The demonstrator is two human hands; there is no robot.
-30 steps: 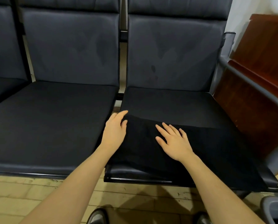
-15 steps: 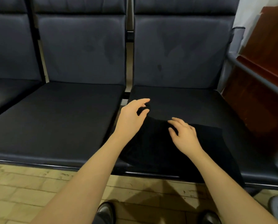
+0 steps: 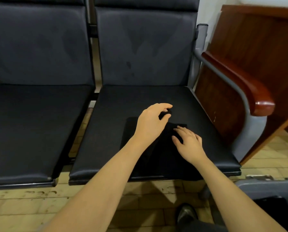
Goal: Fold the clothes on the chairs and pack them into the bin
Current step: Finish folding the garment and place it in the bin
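A black garment [image 3: 136, 131], partly folded, lies on the seat of the right-hand chair [image 3: 139, 101] at centre frame, toward the seat's front edge. The left hand [image 3: 152, 121] crosses over it; thumb and forefinger pinch a fold of the black cloth at the garment's far edge. The right hand [image 3: 188, 143] rests on the garment just right of the left, fingers spread and lightly bent, pressing the cloth. The left-hand chair [image 3: 36, 124] stands beside it. A grey bin [image 3: 263, 183] with dark contents shows at lower right. A wooden desk [image 3: 257, 47] fills the upper right.
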